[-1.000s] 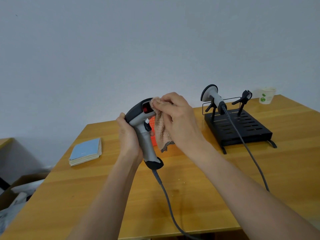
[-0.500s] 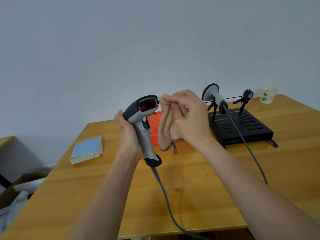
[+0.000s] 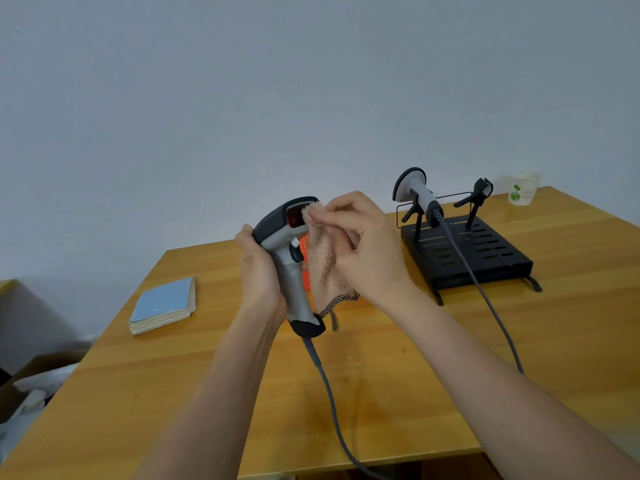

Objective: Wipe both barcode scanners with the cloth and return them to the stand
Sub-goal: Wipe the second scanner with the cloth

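Note:
My left hand grips the handle of a grey and black barcode scanner, held upright above the wooden table. Its red window faces right. My right hand pinches a pinkish cloth and presses its top corner against that window; the rest of the cloth hangs down. A second grey scanner rests on the left cradle of the black stand at the back right. The stand's right cradle holds nothing.
Grey cables run from both scanners over the table's front edge. A blue-covered booklet lies at the left. A paper cup stands at the far right corner. An orange basket shows behind the held scanner. Boxes sit on the floor at left.
The right hand drew the cloth off the scanner window half a second ago and has now brought it back against the window. The left hand keeps its grip on the handle.

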Action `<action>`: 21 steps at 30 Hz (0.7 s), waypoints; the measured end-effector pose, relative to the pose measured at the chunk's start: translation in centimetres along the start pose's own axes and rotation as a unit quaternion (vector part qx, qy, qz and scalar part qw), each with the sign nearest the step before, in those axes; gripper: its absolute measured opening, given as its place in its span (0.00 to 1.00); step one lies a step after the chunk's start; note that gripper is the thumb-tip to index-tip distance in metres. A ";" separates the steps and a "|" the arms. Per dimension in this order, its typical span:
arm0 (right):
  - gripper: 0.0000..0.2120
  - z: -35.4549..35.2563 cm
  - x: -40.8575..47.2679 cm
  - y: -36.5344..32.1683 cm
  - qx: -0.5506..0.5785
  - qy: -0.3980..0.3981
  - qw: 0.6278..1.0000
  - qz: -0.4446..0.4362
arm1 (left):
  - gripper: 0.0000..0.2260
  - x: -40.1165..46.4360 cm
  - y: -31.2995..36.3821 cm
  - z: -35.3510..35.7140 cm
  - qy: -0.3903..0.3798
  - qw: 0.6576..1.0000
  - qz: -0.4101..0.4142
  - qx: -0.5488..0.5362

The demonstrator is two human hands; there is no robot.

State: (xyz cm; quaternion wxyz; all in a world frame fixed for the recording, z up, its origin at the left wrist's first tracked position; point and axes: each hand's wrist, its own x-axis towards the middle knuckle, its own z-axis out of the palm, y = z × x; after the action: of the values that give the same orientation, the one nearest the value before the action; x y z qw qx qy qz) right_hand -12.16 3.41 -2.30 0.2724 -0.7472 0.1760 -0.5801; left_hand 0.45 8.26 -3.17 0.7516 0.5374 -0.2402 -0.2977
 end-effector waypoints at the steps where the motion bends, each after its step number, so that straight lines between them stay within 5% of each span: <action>1: 0.12 0.0 -0.1 0.2 0.000 -0.008 1.000 0.004 | 0.23 0.1 -0.1 -0.1 0.000 1.000 0.002 0.004; 8: 0.12 -1.0 0.1 -0.5 0.008 0.030 0.999 0.008 | 0.23 0.2 -0.5 -0.2 0.002 1.000 0.000 0.030; 21: 0.12 -0.6 0.3 -0.1 -0.023 -0.018 0.999 -0.044 | 0.24 -0.2 -0.8 0.1 -0.011 1.000 -0.001 0.020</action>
State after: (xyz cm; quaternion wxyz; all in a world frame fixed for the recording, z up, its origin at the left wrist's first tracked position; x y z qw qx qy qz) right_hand -12.67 3.15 -1.87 0.2324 -0.7704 0.1509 -0.5742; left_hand 0.08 8.17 -3.92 0.7378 0.5493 -0.2540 -0.2991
